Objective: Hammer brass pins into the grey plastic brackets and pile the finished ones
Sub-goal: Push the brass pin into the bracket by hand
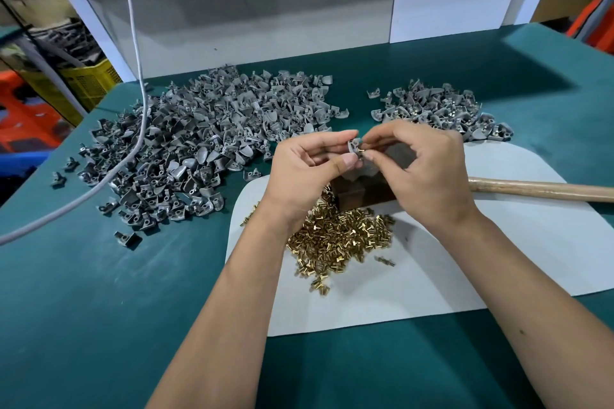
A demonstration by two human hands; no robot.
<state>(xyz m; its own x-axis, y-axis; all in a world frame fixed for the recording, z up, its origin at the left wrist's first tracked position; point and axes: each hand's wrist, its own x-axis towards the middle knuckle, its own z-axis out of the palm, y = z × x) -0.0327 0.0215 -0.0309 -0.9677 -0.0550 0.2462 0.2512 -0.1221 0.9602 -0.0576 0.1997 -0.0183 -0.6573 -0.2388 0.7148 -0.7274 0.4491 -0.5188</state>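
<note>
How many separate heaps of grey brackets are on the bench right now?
2: the large heap at left behind the left hand, and the smaller heap at right behind the right hand. Strays lie around both.

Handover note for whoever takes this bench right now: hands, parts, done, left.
Left hand pinches one grey bracket; right hand pinches a brass pin at it, above the dark block.
Loose brass pins lie on the white sheet. Hammer handle lies on the sheet at right, unheld.
Done: smaller pile back right, brass showing in it.
Left: big pile of bare brackets back left; this pin is not yet hammered.
</note>
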